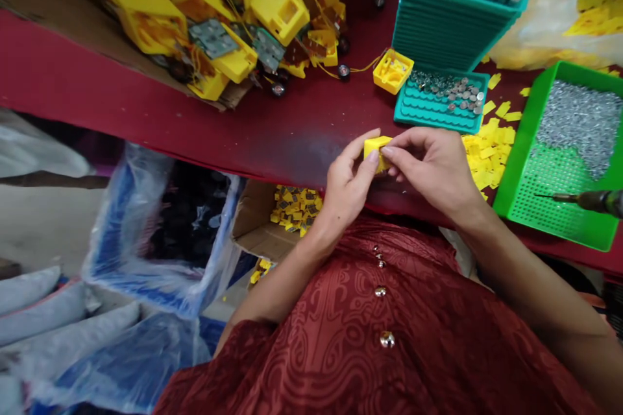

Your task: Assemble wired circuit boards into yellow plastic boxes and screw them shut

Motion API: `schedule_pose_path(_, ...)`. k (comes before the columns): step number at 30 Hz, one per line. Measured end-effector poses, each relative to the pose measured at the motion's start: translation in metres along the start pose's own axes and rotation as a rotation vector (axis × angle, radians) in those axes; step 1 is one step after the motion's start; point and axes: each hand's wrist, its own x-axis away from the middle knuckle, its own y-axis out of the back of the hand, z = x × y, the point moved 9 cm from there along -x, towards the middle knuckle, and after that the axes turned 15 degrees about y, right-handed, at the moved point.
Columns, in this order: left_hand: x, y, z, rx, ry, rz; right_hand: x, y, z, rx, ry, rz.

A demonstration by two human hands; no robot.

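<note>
Over the front edge of the red table, my left hand [349, 175] grips a small yellow plastic case [374, 146] between thumb and fingers. My right hand [431, 165] is closed in a pinch at the case's right side, its thumb and fingertips touching it; anything small between them is hidden. Just beyond my hands sits an open yellow case [393, 71] with a wire running to a small round black part [343, 71]. It rests against a teal ridged tray [440, 107] holding button cells and small metal parts.
A stack of teal trays [438, 32] with button cells stands behind. To the right are loose yellow tabs [489, 149] and a green basket [513, 201] of screws, with a screwdriver [579, 200] over it. Yellow cases with circuit boards [211, 37] fill the far left; a lined blue crate [109, 240] stands below.
</note>
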Motion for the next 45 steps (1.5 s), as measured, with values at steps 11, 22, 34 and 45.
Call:
schedule_pose_path(11,-0.015,-0.013,0.014,0.117,0.115,0.046,-0.008,0.011,0.001,0.263,0.107,-0.061)
schedule_pose_path(22,-0.028,-0.011,0.021,0.225,0.083,0.144,0.019,0.054,0.019,0.216,0.384,-0.3)
schedule_pose_path(34,-0.026,-0.01,0.014,0.188,0.061,0.127,0.008,0.018,0.032,0.477,0.464,-0.099)
schedule_pose_path(45,-0.025,-0.008,0.013,0.248,0.175,0.078,0.135,-0.014,-0.042,0.347,0.07,0.722)
